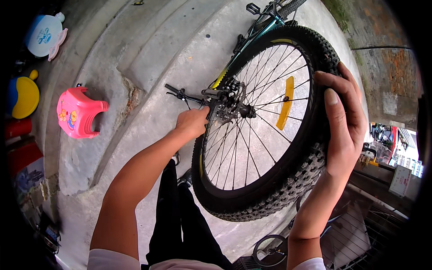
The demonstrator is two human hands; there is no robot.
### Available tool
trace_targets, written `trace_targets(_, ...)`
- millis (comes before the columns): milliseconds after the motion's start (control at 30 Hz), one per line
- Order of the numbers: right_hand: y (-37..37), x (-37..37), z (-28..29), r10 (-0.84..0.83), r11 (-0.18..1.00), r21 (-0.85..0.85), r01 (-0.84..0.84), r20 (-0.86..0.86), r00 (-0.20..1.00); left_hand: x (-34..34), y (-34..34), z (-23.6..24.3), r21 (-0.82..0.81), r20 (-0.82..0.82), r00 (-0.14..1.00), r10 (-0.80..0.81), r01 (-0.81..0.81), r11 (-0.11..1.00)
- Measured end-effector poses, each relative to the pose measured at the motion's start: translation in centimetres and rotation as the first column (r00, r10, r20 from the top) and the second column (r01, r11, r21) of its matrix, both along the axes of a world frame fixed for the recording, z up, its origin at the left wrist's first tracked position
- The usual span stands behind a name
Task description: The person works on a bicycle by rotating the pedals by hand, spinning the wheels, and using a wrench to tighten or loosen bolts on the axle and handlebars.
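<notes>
A bicycle wheel with a knobby black tyre (288, 175) fills the middle, tilted up close to me. A yellow reflector (285, 103) is fixed among its spokes. Around the tyre's right side wrap the fingers of my right hand (344, 117), thumb on the sidewall. My left hand (193, 122) is closed at the wheel's left side, beside the hub (246, 111) and gears; its fingertips are hidden, so what it grips cannot be made out. Behind the wheel runs the teal and yellow bicycle frame (252, 38). A handlebar grip (173, 89) shows just beyond my left hand.
On the concrete to the left stands a pink plastic stool (80, 112), next to a broken step edge (132, 94). Farther left are a yellow and blue seat (27, 96) and a light blue one (45, 36). Another small wheel (270, 250) shows below, near a wire rack (351, 238).
</notes>
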State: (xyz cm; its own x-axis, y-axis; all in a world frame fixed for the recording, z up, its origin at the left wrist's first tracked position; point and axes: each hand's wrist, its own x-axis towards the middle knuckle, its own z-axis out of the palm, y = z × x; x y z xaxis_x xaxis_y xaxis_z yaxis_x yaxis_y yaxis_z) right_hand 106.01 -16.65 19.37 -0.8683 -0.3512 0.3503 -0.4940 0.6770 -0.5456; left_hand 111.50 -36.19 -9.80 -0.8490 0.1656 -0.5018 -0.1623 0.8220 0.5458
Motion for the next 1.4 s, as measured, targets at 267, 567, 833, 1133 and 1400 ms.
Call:
trace_targets(267, 0.7, -0.6, -0.7, -0.003, 1.0, 0.018, 0.003, -0.024, 1.0, 1.9, -1.3, -1.2, 0.067, -0.043, 0.999, -0.03, 0.033, 0.997)
trace_targets(567, 0.7, -0.8, -0.8, -0.017, 0.997, -0.075, 0.018, 0.005, 1.0, 2.8, -0.7, -2.0, 0.018, -0.118, 0.993, 0.003, 0.0, 1.0)
trace_targets(833, 1.2, -1.6, -1.4, -0.001, 0.991, -0.132, 0.0, -0.012, 1.0, 4.2, 0.6, -0.6, 0.337, 0.105, 0.926, 0.362, -0.375, 0.864)
trace_targets(1133, 1.1, -1.5, -1.3, 0.003, 0.993, -0.114, -0.006, -0.022, 1.0, 4.2, 0.5, 3.7, 0.058, 0.028, 0.991, 0.13, -0.131, 0.99)
trace_targets(1400, 1.0, -1.3, -1.3, 0.036, 0.984, -0.176, -0.021, 0.082, 0.996, 1.3, 0.6, 9.7, 0.267, 0.346, 0.924, 0.162, -0.263, 0.927)
